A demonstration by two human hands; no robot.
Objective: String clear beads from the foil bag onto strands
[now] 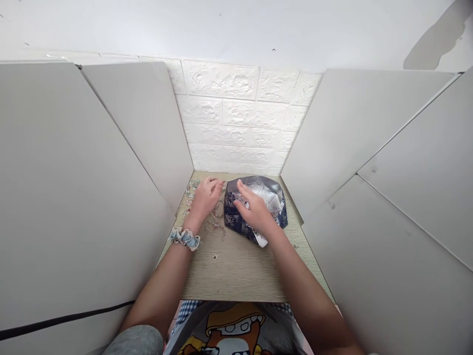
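The left hand curls over tangled bead strands on the wood-grain surface, a scrunchie around its wrist; whether it grips, I cannot tell. The open right hand lies over a navy foil-lined pouch just beside it. Pale panels flank the surface, before a white brick-textured wall.

Wood-grain table with a foil-lined pouch and bead strands
The navy patterned pouch sits near the back edge; tangled strands lie just left of it, a small dark speck nearer the front.
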